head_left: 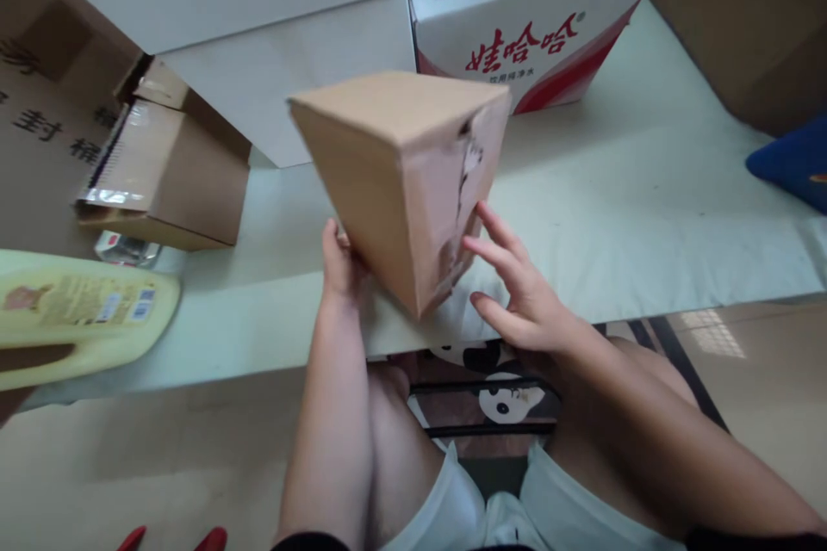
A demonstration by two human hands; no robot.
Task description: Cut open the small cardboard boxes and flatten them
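Note:
A brown cardboard box is tilted up over the near edge of the table, its taped, torn side turned to the right. My left hand grips its lower left side, the thumb showing and the other fingers mostly hidden behind the box. On the right, my right hand has its fingers spread, with the fingertips at the taped side. Nothing is held between the fingers of that hand.
White cartons and a white and red carton stand at the back. To the left are another cardboard box and a yellow bottle. A blue object lies at the right of the cloth-covered table.

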